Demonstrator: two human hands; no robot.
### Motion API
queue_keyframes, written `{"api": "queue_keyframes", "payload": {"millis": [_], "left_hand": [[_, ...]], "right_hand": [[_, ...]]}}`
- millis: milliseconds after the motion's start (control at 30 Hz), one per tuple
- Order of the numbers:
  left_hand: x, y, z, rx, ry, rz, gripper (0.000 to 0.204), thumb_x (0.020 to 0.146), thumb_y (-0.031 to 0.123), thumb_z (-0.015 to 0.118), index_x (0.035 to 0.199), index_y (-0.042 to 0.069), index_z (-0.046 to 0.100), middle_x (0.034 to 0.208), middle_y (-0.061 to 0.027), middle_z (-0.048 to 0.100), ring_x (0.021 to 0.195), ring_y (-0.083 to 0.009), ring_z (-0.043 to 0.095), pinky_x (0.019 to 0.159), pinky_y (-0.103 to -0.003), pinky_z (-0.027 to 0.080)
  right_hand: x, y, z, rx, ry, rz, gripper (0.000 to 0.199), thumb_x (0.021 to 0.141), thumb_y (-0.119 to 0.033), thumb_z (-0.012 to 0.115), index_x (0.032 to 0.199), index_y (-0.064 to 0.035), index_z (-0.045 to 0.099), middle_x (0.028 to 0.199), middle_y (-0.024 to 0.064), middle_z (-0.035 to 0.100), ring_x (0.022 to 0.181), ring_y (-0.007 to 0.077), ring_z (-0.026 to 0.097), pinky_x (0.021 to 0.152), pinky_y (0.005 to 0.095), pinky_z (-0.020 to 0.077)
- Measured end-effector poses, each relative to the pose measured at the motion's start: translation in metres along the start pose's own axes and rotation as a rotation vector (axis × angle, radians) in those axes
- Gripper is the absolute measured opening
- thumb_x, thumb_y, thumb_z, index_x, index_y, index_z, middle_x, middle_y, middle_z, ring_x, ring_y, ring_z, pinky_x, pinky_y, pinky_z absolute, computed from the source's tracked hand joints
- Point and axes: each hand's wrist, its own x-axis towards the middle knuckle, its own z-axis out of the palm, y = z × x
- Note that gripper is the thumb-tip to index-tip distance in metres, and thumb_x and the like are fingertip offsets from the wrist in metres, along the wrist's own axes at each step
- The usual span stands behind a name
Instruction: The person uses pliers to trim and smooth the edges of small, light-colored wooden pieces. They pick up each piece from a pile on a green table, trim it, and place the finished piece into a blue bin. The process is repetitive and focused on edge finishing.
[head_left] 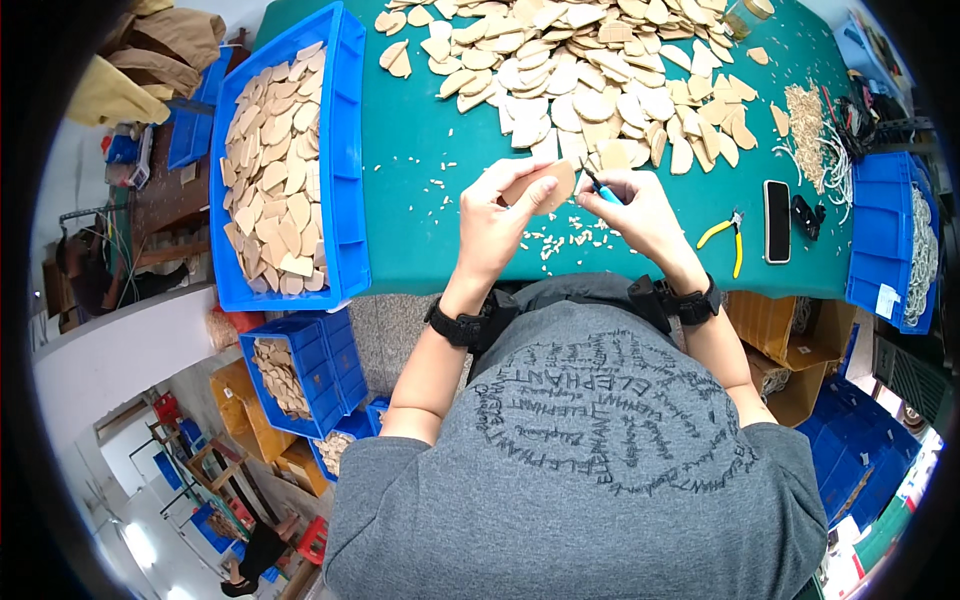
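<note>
My left hand [497,212] is closed around a flat tan piece with a rounded edge [556,186], raised above the green tabletop. My right hand [643,216] grips a small blue-handled hand tool [606,192], probably cutters, its dark tip close to the piece's right edge. I cannot tell whether the tip touches the piece. Small pale trimmings [572,243] lie scattered on the table under both hands. Just beyond them spreads a big heap of similar tan flat pieces [590,75].
On the left stands a blue crate [347,160] full of tan pieces. Yellow-handled pliers [737,250], a phone [777,222] and a pile of shavings [805,135] lie to the right. A blue bin [875,220] holds pale strands. More blue crates [335,370] stand below.
</note>
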Motion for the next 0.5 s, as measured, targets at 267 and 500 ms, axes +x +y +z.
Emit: {"api": "queue_keyframes", "payload": {"millis": [267, 500], "left_hand": [[0.042, -0.01, -0.132, 0.453, 0.947, 0.237, 0.044, 0.087, 0.018, 0.067, 0.123, -0.003, 0.049, 0.105, -0.0147, 0.059, 0.1, -0.0243, 0.056, 0.092, -0.038, 0.043], [0.097, -0.117, -0.021, 0.846, 0.237, -0.05, 0.049, 0.077, 0.043, 0.071, 0.105, 0.004, 0.063, 0.109, -0.0181, 0.061, 0.1, -0.0306, 0.057, 0.088, -0.039, 0.044]], "right_hand": [[-0.008, 0.001, -0.02, 0.092, 0.043, 0.048, 0.017, 0.082, -0.017, 0.068, 0.087, -0.001, 0.066, 0.075, -0.0016, 0.062, 0.07, 0.003, 0.052, 0.063, 0.0193, 0.0411], [-0.009, 0.011, -0.02, 0.047, 0.084, 0.081, 0.019, 0.082, -0.018, 0.069, 0.088, 0.0, 0.066, 0.071, -0.0007, 0.061, 0.064, 0.0031, 0.051, 0.058, 0.0198, 0.0399]]}}
